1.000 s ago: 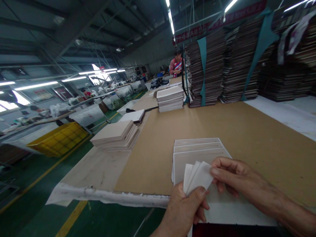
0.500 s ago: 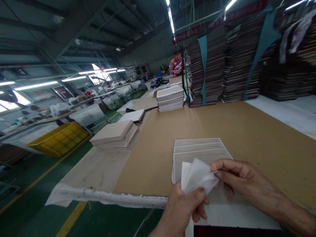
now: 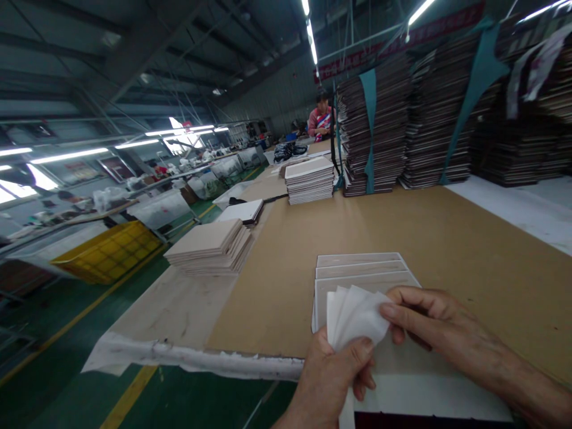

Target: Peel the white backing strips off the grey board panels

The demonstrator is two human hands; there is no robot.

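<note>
Several thin white translucent sheets [image 3: 357,313] are fanned out between my two hands. My left hand [image 3: 337,372] is closed around the lower part of the sheets, thumb on top, and a narrow end hangs below it. With thumb and fingers, my right hand [image 3: 417,316] pinches the upper right edge of the fan. Beneath the hands, several overlapping pale boards with white edges [image 3: 357,272] lie on the brown table surface; the hands and sheets cover much of the nearest one.
Stacks of beige boards [image 3: 205,238] and white-edged boards [image 3: 310,179] stand on the table [image 3: 277,280]. Tall piles of dark boards [image 3: 379,131] rise at the back right. A person [image 3: 320,119] is at the far end. A yellow bin [image 3: 107,253] stands left, across the green floor.
The sheets are spread into a wider fan with more separate edges showing. My right hand's thumb has shifted slightly along their upper right edge. My left hand stays nearly in place.
</note>
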